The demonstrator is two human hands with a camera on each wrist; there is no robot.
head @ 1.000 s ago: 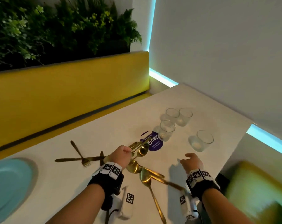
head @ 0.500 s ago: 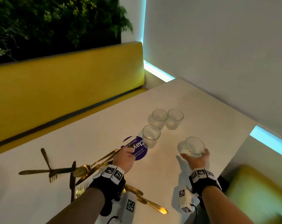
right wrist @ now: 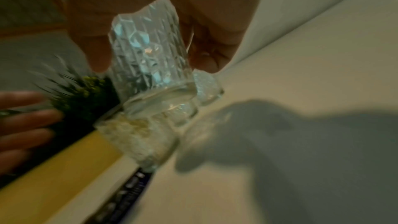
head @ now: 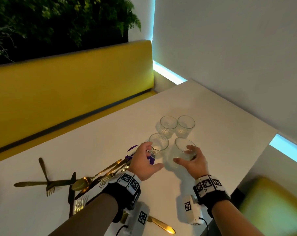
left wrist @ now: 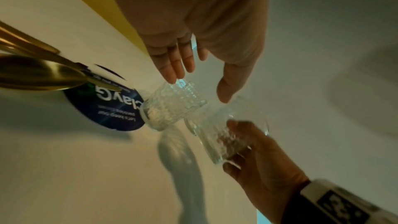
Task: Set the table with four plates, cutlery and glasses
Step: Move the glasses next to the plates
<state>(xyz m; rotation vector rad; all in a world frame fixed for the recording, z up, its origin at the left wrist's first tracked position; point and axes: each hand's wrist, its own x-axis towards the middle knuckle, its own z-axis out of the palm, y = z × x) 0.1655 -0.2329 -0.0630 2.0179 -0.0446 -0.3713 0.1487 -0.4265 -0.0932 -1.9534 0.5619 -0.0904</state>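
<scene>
Several clear patterned glasses stand on the white table (head: 221, 116). My right hand (head: 183, 154) grips one glass (head: 182, 147) and holds it tilted just above the table; in the right wrist view the thumb and fingers of that hand (right wrist: 150, 64) wrap this glass (right wrist: 148, 54). My left hand (head: 154, 155) is open, its fingers spread beside a second glass (head: 158, 143) at the edge of a purple coaster (head: 132, 149). In the left wrist view my left hand (left wrist: 199, 88) has straight fingers close over that glass (left wrist: 172, 106). Two more glasses (head: 168, 124) (head: 186, 124) stand behind.
Gold cutlery (head: 86, 181) lies in a loose pile left of my left wrist, with a fork and knife (head: 47, 183) crossed further left. A yellow bench (head: 67, 92) runs along the far side. A wall (head: 229, 57) bounds the table on the right.
My right hand took hold of the right-hand glass and carried it left toward the others. My left hand let go of the cutlery and opened beside the glass by the coaster.
</scene>
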